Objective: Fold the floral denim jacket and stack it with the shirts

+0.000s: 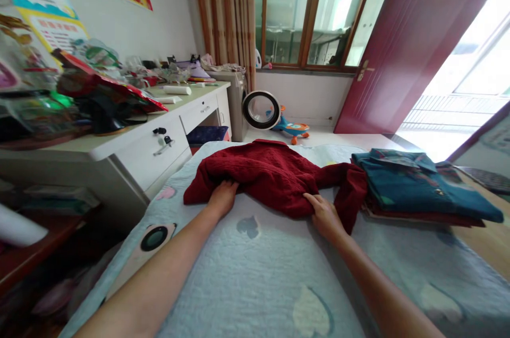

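Observation:
A dark red long-sleeved garment (266, 170), which looks like a shirt or jacket, is spread loosely on the light blue bed cover (247, 290). Its collar points away from me and one sleeve bends out to the right. My left hand (223, 197) is closed at the near edge on the left, its fingertips partly hidden under the cloth. At the near right corner, my right hand (324, 214) pinches the hem between thumb and fingers. To the right lies a stack of folded clothes, with a teal collared shirt (414, 181) on top.
A pale flat thing with a dark round ring (155, 237), perhaps a phone, lies by the bed's left edge. A cluttered white desk (147, 152) runs along the left wall. Beyond the bed are a front-loader with its round door (261, 109) open and a blue-orange ride-on toy (292, 128).

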{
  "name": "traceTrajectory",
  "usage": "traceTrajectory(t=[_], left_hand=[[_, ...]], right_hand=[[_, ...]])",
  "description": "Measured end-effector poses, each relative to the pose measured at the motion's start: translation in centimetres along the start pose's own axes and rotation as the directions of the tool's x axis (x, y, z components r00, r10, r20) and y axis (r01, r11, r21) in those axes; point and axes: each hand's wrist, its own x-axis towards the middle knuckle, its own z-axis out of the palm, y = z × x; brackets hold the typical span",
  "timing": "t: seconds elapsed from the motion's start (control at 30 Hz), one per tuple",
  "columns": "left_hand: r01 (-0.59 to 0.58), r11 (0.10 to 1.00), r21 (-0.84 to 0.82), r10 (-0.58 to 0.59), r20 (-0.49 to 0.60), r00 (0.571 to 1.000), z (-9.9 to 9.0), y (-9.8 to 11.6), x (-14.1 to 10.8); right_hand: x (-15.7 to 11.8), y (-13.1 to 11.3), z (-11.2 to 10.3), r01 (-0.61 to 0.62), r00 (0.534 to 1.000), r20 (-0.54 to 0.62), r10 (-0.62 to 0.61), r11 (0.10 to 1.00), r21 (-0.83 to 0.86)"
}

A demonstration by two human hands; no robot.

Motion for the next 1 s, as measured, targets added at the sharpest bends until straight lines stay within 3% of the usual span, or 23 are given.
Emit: traceTrajectory(t=[0.13, 0.23, 0.3, 0.37, 0.4, 0.47, 0.53, 0.6, 0.63, 0.7, 0.77, 0.9, 1.0], left_hand=[[0.053, 0.998, 0.024, -0.054, 0.046, 0.997, -2.3, 0.3, 1.4], [0.051, 0.999, -0.015, -0.051, 0.013, 0.999, -5.4, -0.6, 2.1], [-0.006, 0.977, -0.213, 0.011, 0.021, 1.000, -7.3, -1.9, 2.2], [-0.040, 0.889, -0.457, 0.101, 0.110, 0.989, -8.8, -3.2, 2.0], [-0.036, 0.845, -0.533, 0.138, 0.152, 0.979, -9.2, -3.8, 1.7], [-0.027, 0.825, -0.564, 0.168, 0.200, 0.965, -9.3, -4.2, 1.0], [-0.038, 0.888, -0.458, 0.134, 0.179, 0.975, -8.8, -3.9, 0.1], [-0.035, 0.969, -0.244, 0.052, 0.063, 0.997, -7.8, -2.9, -1.0], [-0.018, 0.993, -0.119, 0.016, -0.018, 1.000, -7.3, -2.3, -1.5], [0.033, 0.996, 0.080, -0.021, -0.149, 0.989, -6.5, -1.3, -2.5], [0.061, 0.986, 0.157, -0.035, -0.162, 0.986, -6.0, -0.7, -3.2], [0.073, 0.988, 0.139, -0.075, 0.010, 0.997, -6.0, -1.2, -3.3], [0.028, 0.996, 0.089, -0.045, 0.191, 0.980, -7.2, -1.9, -2.3]], right_hand=[[2.1, 0.0, -2.8, -0.028, 1.000, 0.011, 0.026, 0.914, 0.406], [3.4, -0.5, -5.6, -0.168, 0.977, 0.016, 0.215, 0.716, 0.678], [3.9, -0.5, -7.0, -0.295, 0.939, 0.124, 0.321, 0.565, 0.771], [4.0, -0.2, -7.7, -0.426, 0.891, 0.256, 0.374, 0.497, 0.756], [3.9, -0.1, -7.7, -0.470, 0.874, 0.291, 0.390, 0.528, 0.707], [3.4, -0.4, -7.4, -0.457, 0.888, 0.220, 0.405, 0.717, 0.527], [2.4, -1.4, -6.5, -0.333, 0.934, -0.051, 0.354, 0.912, 0.239], [0.8, -3.2, -5.4, -0.189, 0.929, -0.331, 0.166, 0.981, -0.038], [-0.1, -4.3, -4.8, -0.111, 0.919, -0.390, 0.059, 0.987, -0.113], [-1.8, -6.1, -3.5, 0.127, 0.939, -0.297, -0.172, 0.978, -0.164], [-3.1, -7.0, -2.2, 0.246, 0.951, -0.147, -0.273, 0.953, -0.177], [-2.8, -5.6, -0.7, 0.214, 0.972, -0.046, -0.232, 0.946, -0.245], [-0.8, -4.0, -1.3, 0.227, 0.973, 0.076, -0.217, 0.960, -0.166]])
